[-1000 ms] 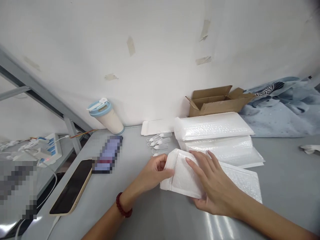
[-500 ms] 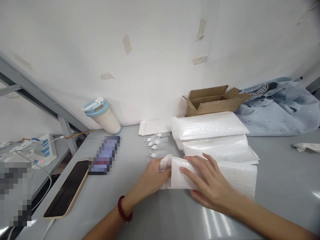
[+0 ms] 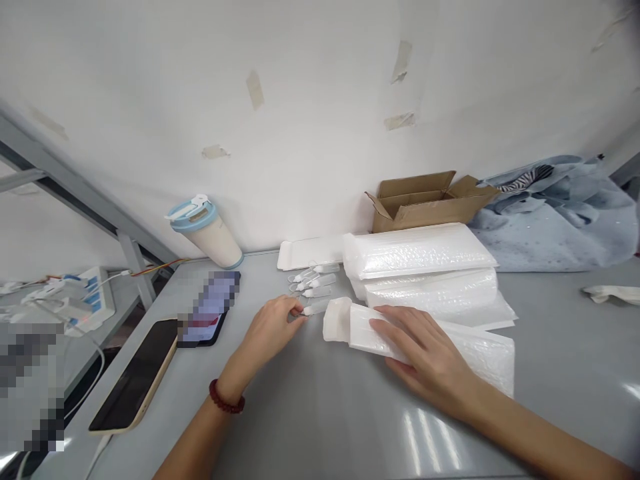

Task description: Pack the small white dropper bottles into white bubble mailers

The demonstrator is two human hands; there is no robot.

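Left hand (image 3: 273,328) pinching a small plastic bottle (image 3: 317,307); right hand (image 3: 425,351) flat on a folded bubble mailer (image 3: 370,335).

Left hand closed, fingertips gripping the bottle's near end; the bottle sits just beside a cluster of similar bottles (image 3: 313,281) on the gray table (image 3: 320,413). Right hand open, palm down, fingers across the folded mailer, which overlaps a flat mailer (image 3: 480,353). A stack of mailers (image 3: 420,257) lies beyond, with a cardboard box (image 3: 425,210) behind it. A phone (image 3: 135,377) lies left of the hands.
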